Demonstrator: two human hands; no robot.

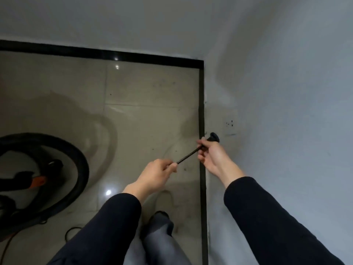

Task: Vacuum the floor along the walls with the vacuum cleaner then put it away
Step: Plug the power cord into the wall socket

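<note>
Vacuum cleaner (28,180): sits on the floor (143,88) at its left edge in your view, dark-bodied with an orange part on top; only part of it shows.
Hose (82,169): black, curving in a wide loop round the right side of the machine.
Cable (70,231): a thin dark loop lying on the tiles just below the hose, near your left sleeve (107,226).
Left hand (154,175): yours is over the floor, fingers curled, pinching the cord (188,155) between thumb and fingertips.
Cord: thin and black, drawn in a straight slant up and to the right, from your left hand to your right.
Shoe (160,217): a dark toe on the tiles below your hands, close to the right edge of the floor.
Skirting (201,111): a black strip along the far edge and the right edge of the floor, meeting at the far right corner.
Right hand (212,155): yours is against the right wall (286,92), above the skirting, fingers wrapped round the plug (214,138) where the cord joins it.
Plug: black, its head sticking out past your fingers (whether it touches the wall, you cannot tell).
Socket (229,123): white, flush in the right wall, just up and to the right of the plug and apart from it.
</note>
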